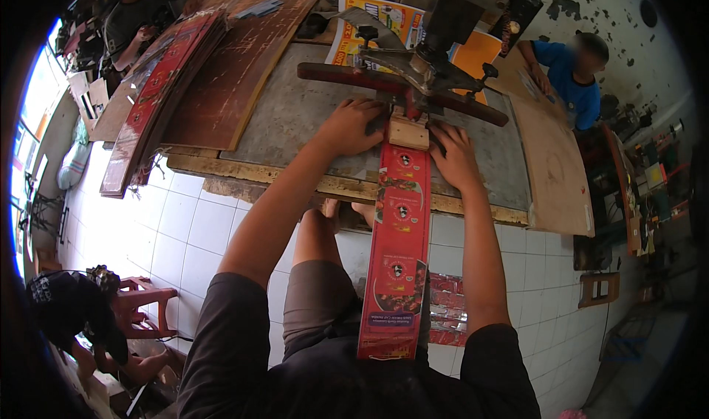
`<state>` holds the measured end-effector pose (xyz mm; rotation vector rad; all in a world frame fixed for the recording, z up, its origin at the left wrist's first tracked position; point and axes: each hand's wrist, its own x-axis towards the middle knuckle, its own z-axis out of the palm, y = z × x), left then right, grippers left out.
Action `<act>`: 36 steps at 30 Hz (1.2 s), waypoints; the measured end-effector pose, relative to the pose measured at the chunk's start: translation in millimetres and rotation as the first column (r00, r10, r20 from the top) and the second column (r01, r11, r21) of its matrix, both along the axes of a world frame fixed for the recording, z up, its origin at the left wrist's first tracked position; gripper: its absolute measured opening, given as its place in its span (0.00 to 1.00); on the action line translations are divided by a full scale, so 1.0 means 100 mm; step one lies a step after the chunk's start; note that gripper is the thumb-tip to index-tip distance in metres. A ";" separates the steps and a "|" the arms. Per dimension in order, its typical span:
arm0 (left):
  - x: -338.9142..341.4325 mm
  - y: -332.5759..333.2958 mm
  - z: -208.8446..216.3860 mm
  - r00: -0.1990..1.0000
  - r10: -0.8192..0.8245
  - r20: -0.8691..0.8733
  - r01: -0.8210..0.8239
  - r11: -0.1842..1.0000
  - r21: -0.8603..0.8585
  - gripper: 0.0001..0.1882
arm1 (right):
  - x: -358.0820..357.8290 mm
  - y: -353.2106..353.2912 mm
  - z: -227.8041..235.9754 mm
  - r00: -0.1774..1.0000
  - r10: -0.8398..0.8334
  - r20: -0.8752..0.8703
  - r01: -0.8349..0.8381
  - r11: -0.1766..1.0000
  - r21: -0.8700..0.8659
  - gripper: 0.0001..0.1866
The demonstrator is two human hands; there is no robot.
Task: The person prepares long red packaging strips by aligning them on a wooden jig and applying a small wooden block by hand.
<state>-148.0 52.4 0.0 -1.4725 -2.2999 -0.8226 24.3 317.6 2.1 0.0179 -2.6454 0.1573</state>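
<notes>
White floor tiles (214,227) spread below a worn grey metal-topped workbench (295,116) with a chipped wooden front edge, and I lean over it. My left hand (353,126) lies flat on the bench top, fingers narrow together and pointing toward the small pale wooden block (408,133) at the head of the long red printed cardboard strip (399,249); it grips nothing that I can see. My right hand (453,155) presses palm-down just right of the same block, fingers slightly spread, touching the strip's edge. That strip runs from under the block, over the bench edge and down across my lap.

Right behind the block sits a dark iron press mechanism (421,68) on a reddish wooden crossbar (354,76), closing off the space beyond my fingertips. To my left, brown wooden boards (236,72) and more red printed strips (151,94) lean across the bench. A light plywood sheet (550,164) lies at the right, where a person in a blue shirt (580,87) works. A red plastic stool (144,301) stands on the floor at lower left.
</notes>
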 end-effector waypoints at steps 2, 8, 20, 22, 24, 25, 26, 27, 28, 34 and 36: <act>-0.01 0.00 -0.01 1.000 -0.001 -0.013 0.001 1.000 0.001 0.35 | 0.00 0.00 0.00 1.000 0.000 -0.005 0.000 1.000 0.005 0.25; 0.02 -0.01 0.02 1.000 0.005 -0.002 -0.005 1.000 0.007 0.33 | 0.01 -0.04 0.04 1.000 0.013 -0.006 -0.013 1.000 -0.014 0.25; 0.05 -0.04 0.09 0.999 0.001 0.048 -0.001 1.000 -0.001 0.31 | 0.01 -0.04 0.06 0.999 0.041 0.028 -0.037 0.992 -0.120 0.25; 0.05 -0.05 0.09 0.999 0.000 0.039 0.000 1.000 -0.002 0.32 | 0.01 -0.03 0.05 0.999 0.040 0.032 -0.036 0.992 -0.122 0.25; 0.05 -0.05 0.09 0.999 -0.002 0.034 0.002 1.000 0.001 0.32 | 0.01 -0.03 0.05 0.998 0.043 0.039 -0.038 0.991 -0.128 0.25; 0.06 -0.05 0.09 0.999 -0.002 0.035 0.002 1.000 -0.001 0.32 | 0.02 -0.03 0.05 0.998 0.044 0.043 -0.038 0.991 -0.130 0.26; 0.06 -0.05 0.10 0.999 -0.002 0.036 0.002 1.000 -0.004 0.32 | 0.02 -0.02 0.05 0.998 0.044 0.044 -0.038 0.991 -0.129 0.26; 0.07 -0.05 0.11 0.999 -0.001 0.036 0.001 1.000 -0.007 0.32 | 0.02 -0.02 0.05 0.998 0.045 0.045 -0.039 0.991 -0.129 0.26; 0.07 -0.05 0.11 0.999 -0.001 0.041 0.002 1.000 -0.006 0.32 | 0.02 -0.02 0.06 0.998 0.047 0.046 -0.040 0.991 -0.129 0.26; 0.08 -0.05 0.13 0.998 -0.014 0.057 0.014 1.000 0.006 0.30 | 0.01 -0.01 0.06 0.998 0.053 0.027 -0.050 0.992 -0.113 0.25; 0.09 -0.05 0.15 0.996 -0.022 0.081 0.022 1.000 -0.003 0.30 | 0.01 -0.01 0.05 0.998 0.048 0.027 -0.045 0.992 -0.121 0.25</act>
